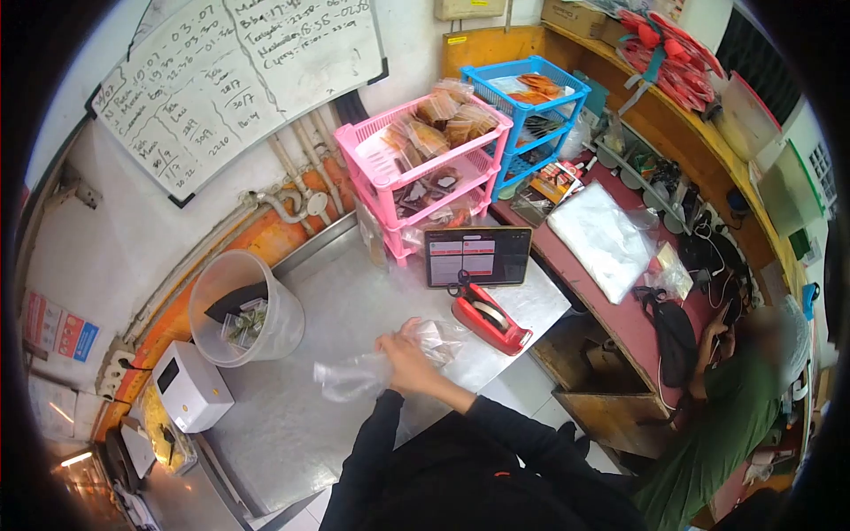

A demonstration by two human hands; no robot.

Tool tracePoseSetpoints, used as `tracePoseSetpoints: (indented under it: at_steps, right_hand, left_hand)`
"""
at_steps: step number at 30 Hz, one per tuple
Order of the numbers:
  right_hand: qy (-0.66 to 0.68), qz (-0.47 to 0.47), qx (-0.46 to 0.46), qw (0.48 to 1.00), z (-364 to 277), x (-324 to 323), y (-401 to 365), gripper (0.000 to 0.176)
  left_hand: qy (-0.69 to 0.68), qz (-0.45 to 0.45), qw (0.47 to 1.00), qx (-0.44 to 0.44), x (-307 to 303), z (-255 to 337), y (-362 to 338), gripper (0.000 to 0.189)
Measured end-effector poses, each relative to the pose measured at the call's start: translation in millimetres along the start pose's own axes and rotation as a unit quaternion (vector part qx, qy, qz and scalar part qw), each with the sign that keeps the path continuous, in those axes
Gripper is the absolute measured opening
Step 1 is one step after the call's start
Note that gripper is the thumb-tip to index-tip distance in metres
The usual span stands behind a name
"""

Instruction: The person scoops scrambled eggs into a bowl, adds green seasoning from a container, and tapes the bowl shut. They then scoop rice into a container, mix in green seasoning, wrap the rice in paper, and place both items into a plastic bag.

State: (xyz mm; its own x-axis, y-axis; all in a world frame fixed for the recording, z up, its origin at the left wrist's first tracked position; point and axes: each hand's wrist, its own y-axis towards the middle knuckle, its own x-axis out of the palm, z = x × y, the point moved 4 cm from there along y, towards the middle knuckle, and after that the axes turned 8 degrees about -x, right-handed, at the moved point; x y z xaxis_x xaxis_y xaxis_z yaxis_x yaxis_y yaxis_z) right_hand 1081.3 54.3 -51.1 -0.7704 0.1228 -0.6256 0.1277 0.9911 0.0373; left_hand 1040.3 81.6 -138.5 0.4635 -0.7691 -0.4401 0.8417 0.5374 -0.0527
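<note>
Both of my hands are together over the steel table (345, 274), around a clear plastic bag (350, 376). My left hand (392, 343) and my right hand (416, 367) overlap, with their fingers closed on the plastic. One end of the bag sticks out to the left. More clear plastic (440, 341) shows to the right of the hands; what it contains is too unclear to tell. Just beyond it lies a red tape dispenser (491, 320), with black scissors (462, 285) beside it. A tablet (478, 257) stands behind the dispenser.
A clear tub (288, 327) holding small packets and a white printer (190, 385) stand at the left. Pink (381, 181) and blue (527, 111) racks hold bags at the back. A person in green (735, 416) is at the right, by the red counter (602, 301).
</note>
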Motion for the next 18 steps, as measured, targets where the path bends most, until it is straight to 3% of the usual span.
tracePoseSetpoints:
  at_steps: [2,6,7,8,9,11,12,14,16,18]
  right_hand:
    - [0.046,0.019,-0.186,0.981,-26.5,-24.5,-13.5,0.07]
    - [-0.067,0.04,-0.234,0.969,-47.0,-85.4,-53.1,0.076]
    - [-0.315,0.028,-0.297,0.901,-39.4,-86.0,-59.3,0.074]
    - [-0.542,0.015,-0.339,0.769,-30.7,-83.1,-63.4,0.072]
    - [-0.541,0.015,-0.34,0.769,-23.2,-87.5,-61.5,0.072]
    - [-0.666,0.084,-0.444,0.594,-22.4,-102.2,-51.8,0.068]
    - [-0.666,0.085,-0.445,0.592,-24.9,-112.9,-44.6,0.068]
    - [-0.695,0.154,-0.498,0.495,-51.4,-137.5,-35.7,0.075]
    - [-0.66,0.197,-0.536,0.488,-69.8,-156.1,-26.7,0.071]
    - [-0.602,0.223,-0.583,0.498,-90.5,-179.3,-27.8,0.06]
  left_hand:
    - [-0.18,0.024,0.983,-0.008,-14.2,6.1,7.7,0.034]
    - [-0.432,0.071,0.895,0.089,-65.1,47.1,37.3,0.03]
    - [-0.505,0.075,0.86,0.012,-78.7,71.2,41.5,0.028]
    - [-0.55,0.056,0.833,-0.034,-94.9,90.4,47.5,0.026]
    - [-0.592,0.036,0.801,-0.082,-108.5,102.8,52.2,0.024]
    - [-0.58,0.002,0.806,-0.122,-124.1,121.9,65.9,0.022]
    - [-0.565,-0.031,0.808,-0.162,-127.1,130.7,70.6,0.024]
    - [-0.557,-0.016,0.804,-0.206,-131.9,155.9,77.6,0.026]
    - [-0.546,-0.003,0.8,-0.25,-137.6,182.0,68.7,0.031]
    - [-0.552,-0.037,0.811,-0.192,-142.1,210.7,57.0,0.037]
